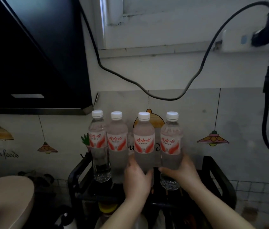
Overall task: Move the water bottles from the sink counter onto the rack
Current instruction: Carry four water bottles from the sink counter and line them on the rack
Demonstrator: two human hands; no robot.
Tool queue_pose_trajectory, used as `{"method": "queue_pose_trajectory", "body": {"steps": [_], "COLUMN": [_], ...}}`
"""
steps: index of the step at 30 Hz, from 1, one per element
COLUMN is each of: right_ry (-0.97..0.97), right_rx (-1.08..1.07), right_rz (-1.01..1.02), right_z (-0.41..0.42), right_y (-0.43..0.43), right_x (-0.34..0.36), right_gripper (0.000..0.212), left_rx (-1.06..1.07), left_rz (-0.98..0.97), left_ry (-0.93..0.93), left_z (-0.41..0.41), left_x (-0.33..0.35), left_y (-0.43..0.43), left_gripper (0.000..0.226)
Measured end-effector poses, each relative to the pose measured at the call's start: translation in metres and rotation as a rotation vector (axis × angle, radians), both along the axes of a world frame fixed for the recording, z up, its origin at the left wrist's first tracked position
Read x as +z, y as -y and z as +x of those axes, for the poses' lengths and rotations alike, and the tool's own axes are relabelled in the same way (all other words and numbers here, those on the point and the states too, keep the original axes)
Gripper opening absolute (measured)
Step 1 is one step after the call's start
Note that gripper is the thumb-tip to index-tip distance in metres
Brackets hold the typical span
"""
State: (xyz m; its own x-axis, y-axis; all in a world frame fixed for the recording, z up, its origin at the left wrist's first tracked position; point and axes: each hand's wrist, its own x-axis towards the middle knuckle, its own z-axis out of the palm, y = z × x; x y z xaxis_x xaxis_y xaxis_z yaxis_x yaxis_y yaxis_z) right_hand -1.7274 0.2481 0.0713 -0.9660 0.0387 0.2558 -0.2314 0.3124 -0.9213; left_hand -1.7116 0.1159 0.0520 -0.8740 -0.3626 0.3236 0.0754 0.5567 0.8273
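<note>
Several clear water bottles with white caps and red-and-white labels stand upright in a row on top of a black rack (79, 172). The two on the left, one bottle (98, 146) and its neighbour (117, 146), stand free. My left hand (137, 179) is wrapped around the lower part of the third bottle (144, 139). My right hand (182, 172) grips the lower part of the fourth bottle (171, 139) at the right end. Both held bottles are upright at the rack's top level.
A dark range hood (31, 63) hangs at the upper left. A black cable (147, 90) loops across the wall to a plug (262, 33) at the upper right. A beige rounded lid (6, 199) lies at the lower left. Dim items sit under the rack.
</note>
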Motion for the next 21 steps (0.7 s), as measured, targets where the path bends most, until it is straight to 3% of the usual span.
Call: {"method": "queue_pose_trajectory", "body": {"steps": [12, 21], "right_ry": [0.018, -0.035], "right_rx": [-0.029, -0.048], "right_rz": [-0.042, -0.063], "right_z": [-0.011, -0.018], "right_y": [0.010, 0.016], "right_x": [-0.018, -0.028], "right_gripper": [0.057, 0.055], "left_rx": [0.070, 0.042], "left_rz": [-0.098, -0.310], "left_ry": [-0.034, 0.004], "left_z": [-0.001, -0.002], "left_x": [-0.001, 0.009], "left_y": [0.002, 0.013], "left_gripper": [0.061, 0.058]}}
